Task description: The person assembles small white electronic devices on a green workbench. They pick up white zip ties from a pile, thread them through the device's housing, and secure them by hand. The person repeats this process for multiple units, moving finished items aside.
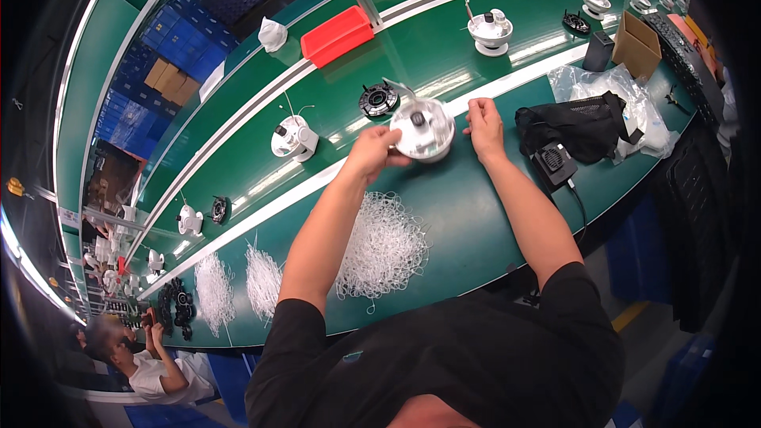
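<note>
My left hand [374, 152] grips the left rim of a white round appliance housing [428, 143], which is smeared by motion. The housing is tilted toward me, showing a black part and wires inside. To its right, apart from it, is my right hand [484, 128] with its fingers curled together; whatever they may hold is hidden. Just behind the housing, a black ring-shaped part [378, 101] lies on the green conveyor belt [333, 115]. A tangled pile of white cable ties or cords [384, 250] lies on the bench beside my left forearm.
More white housings [295, 139] stand along the belt. Smaller white cord bundles [214, 293] lie at left. A red bin [337, 36] stands beyond the belt. At right are a black mesh bag [575, 127], a cabled black device [554, 162] and an open carton [636, 45]. A co-worker [154, 368] sits at lower left.
</note>
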Demonstrator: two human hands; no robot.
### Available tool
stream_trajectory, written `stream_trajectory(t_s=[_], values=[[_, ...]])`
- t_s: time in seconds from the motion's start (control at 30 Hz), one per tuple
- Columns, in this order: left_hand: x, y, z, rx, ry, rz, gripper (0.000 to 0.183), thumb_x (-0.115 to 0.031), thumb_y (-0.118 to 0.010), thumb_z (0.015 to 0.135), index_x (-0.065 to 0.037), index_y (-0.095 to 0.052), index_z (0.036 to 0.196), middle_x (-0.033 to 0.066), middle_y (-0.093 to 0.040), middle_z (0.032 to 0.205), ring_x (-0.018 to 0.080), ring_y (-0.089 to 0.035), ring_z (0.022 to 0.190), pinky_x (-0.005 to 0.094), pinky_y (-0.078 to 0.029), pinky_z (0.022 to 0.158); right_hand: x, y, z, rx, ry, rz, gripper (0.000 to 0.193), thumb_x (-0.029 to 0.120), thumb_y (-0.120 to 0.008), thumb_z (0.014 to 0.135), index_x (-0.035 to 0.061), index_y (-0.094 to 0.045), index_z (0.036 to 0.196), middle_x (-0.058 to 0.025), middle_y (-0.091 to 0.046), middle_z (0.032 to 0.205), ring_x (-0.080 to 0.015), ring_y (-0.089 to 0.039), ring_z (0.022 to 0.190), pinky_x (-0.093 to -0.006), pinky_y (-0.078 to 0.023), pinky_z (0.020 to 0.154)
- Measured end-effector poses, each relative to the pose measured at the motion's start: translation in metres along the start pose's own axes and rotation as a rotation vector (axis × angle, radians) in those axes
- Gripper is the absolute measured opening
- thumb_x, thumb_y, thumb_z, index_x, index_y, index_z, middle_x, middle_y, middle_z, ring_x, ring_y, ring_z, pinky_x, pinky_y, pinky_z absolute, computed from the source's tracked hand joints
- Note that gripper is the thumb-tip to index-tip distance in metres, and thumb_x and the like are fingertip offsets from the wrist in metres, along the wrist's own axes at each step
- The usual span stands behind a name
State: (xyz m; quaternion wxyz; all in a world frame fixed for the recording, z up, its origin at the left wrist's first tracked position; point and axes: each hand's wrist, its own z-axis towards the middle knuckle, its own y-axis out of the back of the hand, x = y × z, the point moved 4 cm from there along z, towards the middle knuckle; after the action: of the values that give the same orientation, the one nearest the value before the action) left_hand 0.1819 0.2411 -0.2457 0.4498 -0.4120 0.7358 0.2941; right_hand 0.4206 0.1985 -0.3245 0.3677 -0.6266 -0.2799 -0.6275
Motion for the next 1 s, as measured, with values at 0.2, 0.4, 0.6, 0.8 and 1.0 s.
stream_trajectory(t_s=[0.2, 0.4, 0.6, 0.8, 1.0], values=[[-0.032, -0.015, 0.092, -0.140, -0.100, -0.314, 0.028, -0.007, -0.051, 0.098, 0.015, -0.050, 0.115, 0.0259, -0.062, 0.109, 0.0347, -0.068, 0.097, 0.0367, -0.064, 0.078, 0.008, -0.002, -0.005, 0.055, 0.100, -0.097, 0.027, 0.027, -0.060, 0.097, 0.0009, -0.057, 0.103, -0.0067, -0.060, 0.073, -0.0144, -0.060, 0.059, -0.0296, -0.053, 0.053], [-0.029, -0.032, 0.144, -0.238, 0.001, -0.404, 0.029, -0.009, -0.053, 0.100, 0.014, -0.052, 0.116, 0.0248, -0.063, 0.107, 0.0337, -0.069, 0.092, 0.0346, -0.066, 0.070, 0.007, -0.007, -0.005, 0.117, 0.155, -0.109, 0.024, 0.024, -0.062, 0.095, 0.0016, -0.057, 0.101, -0.0062, -0.061, 0.069, -0.0150, -0.060, 0.057, -0.0302, -0.051, 0.054], [-0.012, -0.020, 0.153, -0.086, -0.107, -0.454, 0.033, -0.021, -0.061, 0.099, 0.008, -0.056, 0.114, 0.0211, -0.064, 0.106, 0.0292, -0.070, 0.086, 0.0334, -0.064, 0.070, -0.001, -0.009, -0.001, 0.142, 0.155, -0.078, 0.017, 0.018, -0.065, 0.093, 0.0025, -0.060, 0.099, -0.0053, -0.061, 0.069, -0.0132, -0.059, 0.056, -0.0287, -0.048, 0.053], [-0.027, 0.002, 0.018, 0.009, -0.278, 0.599, 0.025, -0.024, -0.074, 0.088, -0.001, -0.065, 0.084, 0.0054, -0.067, 0.075, 0.0123, -0.064, 0.063, 0.0268, -0.049, 0.053, 0.002, -0.006, -0.005, 0.163, 0.108, -0.082, 0.017, 0.018, -0.064, 0.094, 0.0020, -0.061, 0.097, -0.0030, -0.062, 0.072, -0.0108, -0.058, 0.060, -0.0269, -0.050, 0.057], [0.024, 0.019, -0.055, -0.016, -0.192, 1.140, 0.018, -0.014, -0.078, 0.076, -0.006, -0.068, 0.089, 0.0104, -0.072, 0.084, 0.0281, -0.068, 0.080, 0.0393, -0.053, 0.072, 0.008, -0.012, -0.007, 0.210, 0.153, -0.180, 0.018, 0.020, -0.064, 0.094, 0.0025, -0.062, 0.096, -0.0031, -0.064, 0.074, -0.0107, -0.058, 0.062, -0.0271, -0.049, 0.059]])
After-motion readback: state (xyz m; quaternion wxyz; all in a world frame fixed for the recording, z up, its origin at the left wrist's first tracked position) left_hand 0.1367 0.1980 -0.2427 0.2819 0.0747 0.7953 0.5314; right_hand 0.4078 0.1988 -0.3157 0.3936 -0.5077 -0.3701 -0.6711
